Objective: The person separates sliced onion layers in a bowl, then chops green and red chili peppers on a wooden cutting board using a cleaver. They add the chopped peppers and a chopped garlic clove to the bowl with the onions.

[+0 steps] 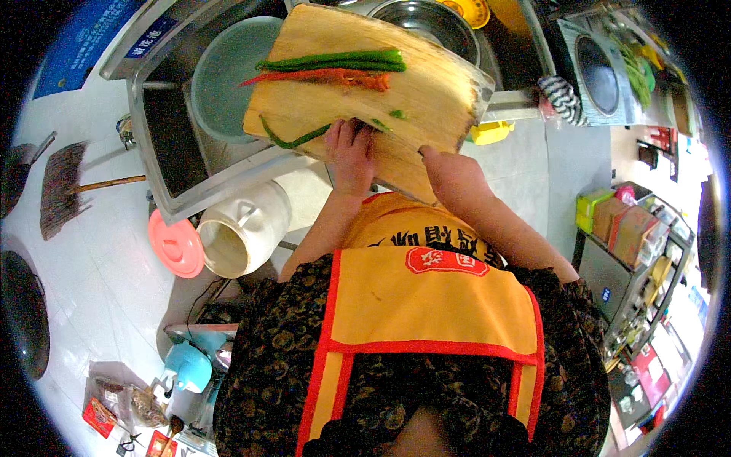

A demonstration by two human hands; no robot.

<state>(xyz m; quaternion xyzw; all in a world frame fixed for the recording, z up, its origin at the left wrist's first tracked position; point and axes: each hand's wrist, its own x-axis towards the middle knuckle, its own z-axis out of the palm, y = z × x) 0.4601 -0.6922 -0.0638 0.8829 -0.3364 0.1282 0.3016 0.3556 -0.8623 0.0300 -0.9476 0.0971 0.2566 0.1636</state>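
A wooden cutting board (434, 97) lies across a metal sink. On its upper left part rest long green pepper strips (337, 60), with red pepper strips (331, 79) just below them. My left hand (351, 154) is at the board's near part, fingers bent over a dark object that I cannot make out, beside a thin curved green strip (291, 140). My right hand (457, 174) is closed at the board's near right part, apparently around a knife's handle; the blade is hard to tell from the wood. Small green pieces (398, 114) lie beyond the hands.
A large round grey-green basin (234, 80) sits in the sink (200, 197) at the left. Behind the board is a metal bowl (428, 23). Below the sink stand a cream-coloured barrel (245, 228) and a pink lid (176, 243). A yellow bottle (492, 132) is beyond the board's right edge.
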